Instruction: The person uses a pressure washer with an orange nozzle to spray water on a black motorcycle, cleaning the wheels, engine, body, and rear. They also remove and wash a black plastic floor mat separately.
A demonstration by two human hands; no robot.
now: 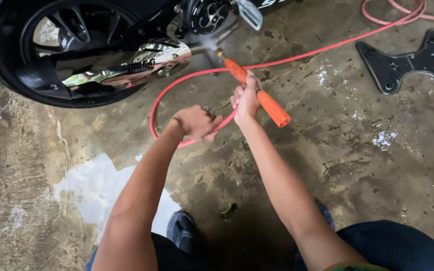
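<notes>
Your right hand (246,98) grips the orange spray gun (257,93), tip pointing up-left at the motorcycle's chrome exhaust (141,62); your left hand (197,122) squeezes the hose (317,51).

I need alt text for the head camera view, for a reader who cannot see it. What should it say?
A person's right hand holds an orange spray nozzle aimed at the lower part of a black motorcycle, while the left hand grips the red hose. The wet concrete floor also holds a flat black plate.
</notes>
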